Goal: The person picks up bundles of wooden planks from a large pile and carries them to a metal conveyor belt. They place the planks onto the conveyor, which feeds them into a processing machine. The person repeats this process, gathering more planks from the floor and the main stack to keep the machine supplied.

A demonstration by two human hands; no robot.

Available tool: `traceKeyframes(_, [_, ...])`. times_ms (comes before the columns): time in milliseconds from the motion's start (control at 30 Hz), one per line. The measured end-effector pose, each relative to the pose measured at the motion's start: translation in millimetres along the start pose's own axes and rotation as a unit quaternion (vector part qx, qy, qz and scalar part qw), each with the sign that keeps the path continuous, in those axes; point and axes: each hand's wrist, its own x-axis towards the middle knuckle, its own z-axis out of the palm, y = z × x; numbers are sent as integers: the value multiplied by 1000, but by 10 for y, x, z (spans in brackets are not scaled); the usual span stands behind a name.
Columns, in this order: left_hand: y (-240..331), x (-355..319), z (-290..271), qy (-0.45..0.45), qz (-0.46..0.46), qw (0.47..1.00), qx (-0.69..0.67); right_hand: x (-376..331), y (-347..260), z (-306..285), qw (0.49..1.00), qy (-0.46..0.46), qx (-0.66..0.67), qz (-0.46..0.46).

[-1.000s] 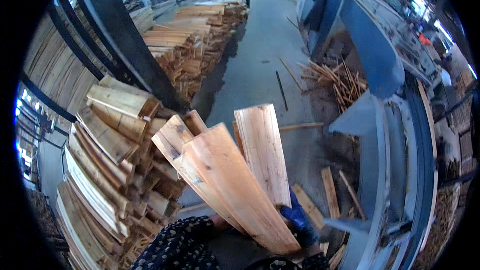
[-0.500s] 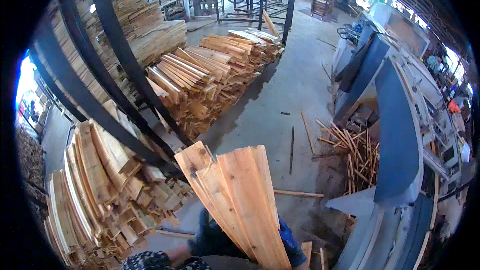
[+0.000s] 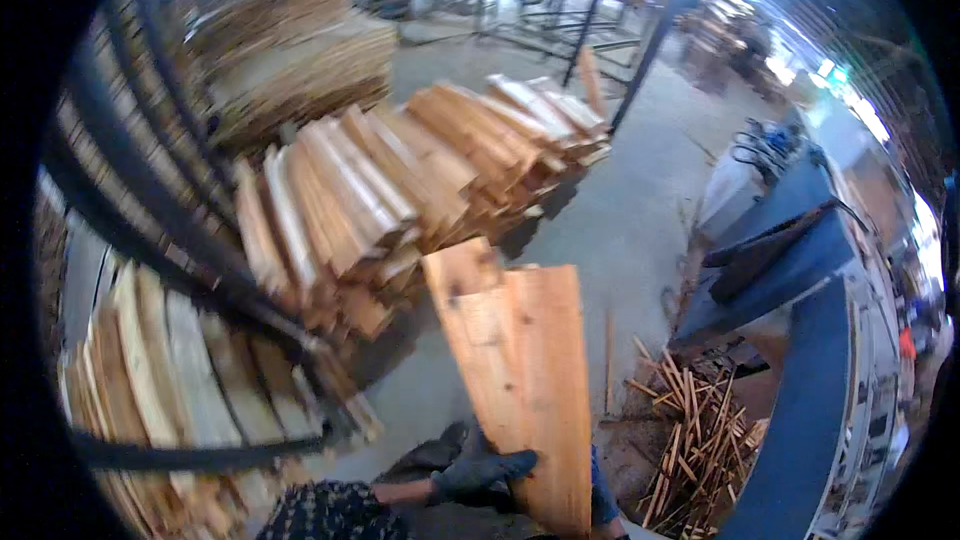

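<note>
A small bundle of flat wooden boards (image 3: pixel 535 370) stands upright in front of me, leaning slightly to the left at its top. My left hand (image 3: pixel 480 470), in a dark grey-blue glove, is closed on the bundle's left side, with its thumb lying over the front face. At the right edge, low down, my right hand (image 3: pixel 603 502) in a blue glove holds the same boards. Most of that hand is hidden behind the wood. Beyond the bundle lies a long stack of similar boards (image 3: pixel 400 170) on the floor.
Another board pile (image 3: pixel 190 370) sits at the left, behind a dark metal frame (image 3: pixel 150 200). On the right stands a large blue-grey machine (image 3: pixel 790 420), with a heap of thin wood strips (image 3: pixel 695 430) beside it. Grey concrete floor (image 3: pixel 630 230) runs between stack and machine.
My view has swung and moved nearer to the long stack. The boards now stand more upright, and my left hand's thumb shows on their front. Both hands still hold them.
</note>
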Motion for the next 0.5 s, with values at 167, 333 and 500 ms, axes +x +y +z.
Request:
traceKeyframes(167, [1105,633,-40,191,202,943,-183,1500,-903,499,981,-106,-125,-102])
traceKeyframes(333, [1732,1964,-747,229,254,935,-94,3011,-1840,656,956,-161,-157,-188])
traceKeyframes(500, [2571,2956,-1439,303,304,877,-217,4424,-2598,1237,930,-184,-223,-226])
